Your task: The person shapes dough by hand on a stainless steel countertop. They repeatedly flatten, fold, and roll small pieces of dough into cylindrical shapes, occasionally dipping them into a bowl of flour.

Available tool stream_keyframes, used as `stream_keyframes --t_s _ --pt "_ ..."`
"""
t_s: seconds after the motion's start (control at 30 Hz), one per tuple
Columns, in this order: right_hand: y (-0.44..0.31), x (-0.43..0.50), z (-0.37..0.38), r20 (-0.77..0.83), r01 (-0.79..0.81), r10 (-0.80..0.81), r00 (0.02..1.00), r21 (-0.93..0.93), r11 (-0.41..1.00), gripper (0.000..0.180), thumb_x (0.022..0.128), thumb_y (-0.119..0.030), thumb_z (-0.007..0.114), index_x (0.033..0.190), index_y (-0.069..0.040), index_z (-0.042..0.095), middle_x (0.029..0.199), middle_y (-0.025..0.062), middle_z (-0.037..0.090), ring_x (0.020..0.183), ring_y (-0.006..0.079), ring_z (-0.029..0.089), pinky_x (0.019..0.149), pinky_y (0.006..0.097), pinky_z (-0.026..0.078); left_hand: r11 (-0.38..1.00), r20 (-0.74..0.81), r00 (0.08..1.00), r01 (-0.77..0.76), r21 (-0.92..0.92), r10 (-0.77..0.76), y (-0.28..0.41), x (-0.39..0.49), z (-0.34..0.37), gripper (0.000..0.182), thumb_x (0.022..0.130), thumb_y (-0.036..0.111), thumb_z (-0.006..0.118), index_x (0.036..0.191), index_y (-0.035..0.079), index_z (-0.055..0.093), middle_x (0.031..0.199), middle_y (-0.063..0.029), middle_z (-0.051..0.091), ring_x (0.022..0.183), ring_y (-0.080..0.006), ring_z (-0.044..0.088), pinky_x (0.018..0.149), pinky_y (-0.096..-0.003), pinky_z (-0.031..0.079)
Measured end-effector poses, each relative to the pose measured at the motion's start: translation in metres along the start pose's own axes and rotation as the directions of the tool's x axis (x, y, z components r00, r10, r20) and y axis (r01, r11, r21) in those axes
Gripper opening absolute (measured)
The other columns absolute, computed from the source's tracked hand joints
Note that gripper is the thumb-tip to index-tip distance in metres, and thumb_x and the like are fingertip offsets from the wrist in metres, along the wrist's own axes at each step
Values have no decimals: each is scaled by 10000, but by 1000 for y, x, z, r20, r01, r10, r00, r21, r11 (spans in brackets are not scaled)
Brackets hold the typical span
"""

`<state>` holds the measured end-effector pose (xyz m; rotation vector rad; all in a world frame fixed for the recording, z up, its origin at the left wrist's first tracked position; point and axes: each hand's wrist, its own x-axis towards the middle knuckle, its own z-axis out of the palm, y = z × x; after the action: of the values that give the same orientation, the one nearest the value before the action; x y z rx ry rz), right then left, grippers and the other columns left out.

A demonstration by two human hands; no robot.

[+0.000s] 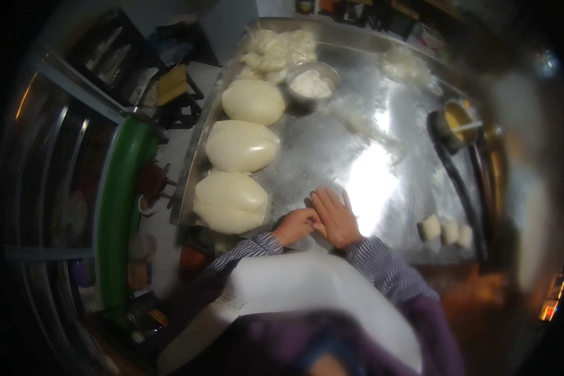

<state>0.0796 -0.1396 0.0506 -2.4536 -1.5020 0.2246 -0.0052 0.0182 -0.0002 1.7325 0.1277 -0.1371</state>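
My left hand (pixel 297 226) is curled, its fingertips against the thumb side of my right hand; what lies between those fingers is hidden. With palm down and fingers stretched out, my right hand (pixel 336 217) is over the near edge of the steel worktop (pixel 310 160). Left of the hands rests a large smooth dough mass (pixel 232 202). Behind it sit a second dough mass (pixel 242 146) and a third dough mass (pixel 254 101), in a row along the raised left rim. Three small dough pieces (pixel 431 227) stand at the right near edge.
A metal bowl of white flour (pixel 311 84) stands beside the farthest dough. Clear plastic sheeting (pixel 282 49) is bunched in the back left corner. On the right are a pot with yellow contents (pixel 456 123) and a dark rod (pixel 456 188). A wooden-topped stool (pixel 172 85) is off to the left.
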Motion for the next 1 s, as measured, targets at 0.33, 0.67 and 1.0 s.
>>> stream_keyframes --t_s 0.33,0.67,1.0 --pt "44 -18 25 -222 -185 318 922 468 864 579 950 -323 425 1420 -1 319 1440 203 344 1329 361 314 1101 477 214 959 32 998 34 281 -45 17 38 -8 339 843 241 667 1075 20 556 970 -126 573 835 -222 573 713 -333 482" --pt "78 -96 50 -472 -346 552 688 455 821 440 909 -116 451 1329 12 428 1344 207 464 1236 369 421 1057 443 282 996 381 921 84 17 -84 61 40 28 532 697 237 783 1032 31 426 915 -198 536 853 -344 553 766 -398 456" --pt "78 -102 52 -454 -460 558 695 316 830 362 897 -154 470 1230 -15 503 1256 189 529 1177 371 469 1013 480 296 991 -140 985 -87 105 102 129 188 -165 680 825 236 710 1361 -15 375 1356 -197 430 1249 -267 432 1037 -355 374"
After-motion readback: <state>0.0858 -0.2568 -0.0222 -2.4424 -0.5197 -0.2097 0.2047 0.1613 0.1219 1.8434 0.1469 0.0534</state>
